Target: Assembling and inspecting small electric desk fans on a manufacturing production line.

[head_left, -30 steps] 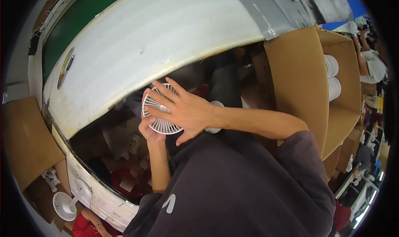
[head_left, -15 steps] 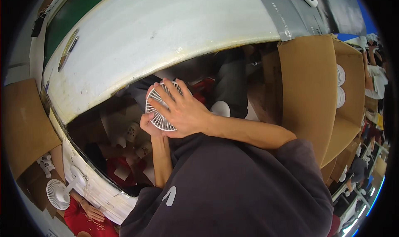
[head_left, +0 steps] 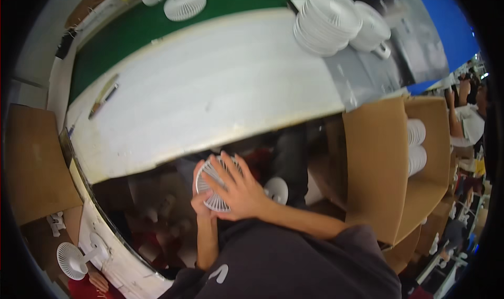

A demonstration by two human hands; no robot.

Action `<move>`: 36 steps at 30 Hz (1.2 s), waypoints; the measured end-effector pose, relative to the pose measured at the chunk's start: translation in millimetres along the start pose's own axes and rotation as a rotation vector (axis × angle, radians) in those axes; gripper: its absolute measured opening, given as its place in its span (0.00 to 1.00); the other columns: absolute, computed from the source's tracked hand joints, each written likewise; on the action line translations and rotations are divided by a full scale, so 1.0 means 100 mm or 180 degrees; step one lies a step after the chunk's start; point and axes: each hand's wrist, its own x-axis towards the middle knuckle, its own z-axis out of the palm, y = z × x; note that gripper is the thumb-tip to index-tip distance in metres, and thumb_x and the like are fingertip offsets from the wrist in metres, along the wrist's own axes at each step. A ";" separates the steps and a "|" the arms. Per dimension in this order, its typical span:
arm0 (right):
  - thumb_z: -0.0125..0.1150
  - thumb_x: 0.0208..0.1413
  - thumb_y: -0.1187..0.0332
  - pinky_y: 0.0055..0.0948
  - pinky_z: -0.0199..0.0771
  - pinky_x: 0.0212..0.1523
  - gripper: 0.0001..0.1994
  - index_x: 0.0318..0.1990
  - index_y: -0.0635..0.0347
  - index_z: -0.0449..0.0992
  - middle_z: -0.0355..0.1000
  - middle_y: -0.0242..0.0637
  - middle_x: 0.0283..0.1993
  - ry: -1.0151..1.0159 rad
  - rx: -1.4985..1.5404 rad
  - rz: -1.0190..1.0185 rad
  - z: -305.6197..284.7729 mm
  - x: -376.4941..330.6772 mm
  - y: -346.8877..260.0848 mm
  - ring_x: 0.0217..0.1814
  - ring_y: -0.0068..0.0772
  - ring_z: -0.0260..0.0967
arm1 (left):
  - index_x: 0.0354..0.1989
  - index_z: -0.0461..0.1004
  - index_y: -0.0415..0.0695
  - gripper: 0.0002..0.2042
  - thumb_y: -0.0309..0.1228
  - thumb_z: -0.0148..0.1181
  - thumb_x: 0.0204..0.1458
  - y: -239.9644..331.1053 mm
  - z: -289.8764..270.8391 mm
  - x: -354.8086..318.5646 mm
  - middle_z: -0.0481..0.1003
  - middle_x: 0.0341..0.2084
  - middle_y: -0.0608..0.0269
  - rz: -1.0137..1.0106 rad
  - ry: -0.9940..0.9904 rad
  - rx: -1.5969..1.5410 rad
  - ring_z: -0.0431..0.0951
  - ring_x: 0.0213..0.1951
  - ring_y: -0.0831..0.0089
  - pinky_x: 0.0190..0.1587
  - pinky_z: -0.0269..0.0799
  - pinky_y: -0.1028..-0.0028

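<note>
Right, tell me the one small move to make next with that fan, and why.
Perhaps a gentle twist of the right hand against the white fan's grille: the right hand's spread fingers lie across the front while the left hand grips the edge, so one could turn and the other brace. Whether the grille is loose, I can't tell.

Two of the wearer's own hands are counted, one left hand (head_left: 201, 204) and one right hand (head_left: 240, 193). Three white fans are seen — one middle fan (head_left: 216, 201) between them, one lower-left fan (head_left: 70, 260), one upper fan (head_left: 185, 5). Four stacks of white discs are counted: two on the table (head_left: 331, 15) (head_left: 370, 27), two (head_left: 416, 132) (head_left: 418, 160) inside one open cardboard box (head_left: 374, 168). One pen (head_left: 109, 94) is found — and one co-worker's hand (head_left: 98, 281). The discs in each stack cannot be counted.
</note>
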 end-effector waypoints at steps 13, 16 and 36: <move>0.65 0.47 0.71 0.45 0.59 0.65 0.29 0.60 0.62 0.68 0.60 0.51 0.66 0.2195 -0.1765 0.0557 -1.93 0.66 1.23 0.63 0.55 0.59 | 0.71 0.56 0.47 0.43 0.35 0.58 0.38 2.44 0.33 -1.09 0.59 0.67 0.45 0.3296 0.1534 0.1409 0.63 0.64 0.48 0.61 0.64 0.47; 0.63 0.45 0.72 0.45 0.60 0.63 0.26 0.57 0.60 0.70 0.64 0.49 0.60 0.2327 -0.2407 0.0749 -2.31 0.80 1.61 0.59 0.52 0.62 | 0.69 0.59 0.43 0.34 0.27 0.55 0.48 2.86 0.35 -1.27 0.62 0.65 0.45 0.4101 0.2229 0.2815 0.66 0.63 0.51 0.61 0.68 0.56; 0.59 0.57 0.78 0.31 0.67 0.55 0.14 0.50 0.64 0.69 0.69 0.43 0.47 0.1907 0.1574 0.0367 -1.87 1.39 1.47 0.46 0.40 0.69 | 0.59 0.73 0.44 0.26 0.17 0.59 0.47 3.38 0.06 -1.66 0.75 0.55 0.53 0.4939 0.3790 0.3369 0.77 0.51 0.61 0.55 0.73 0.71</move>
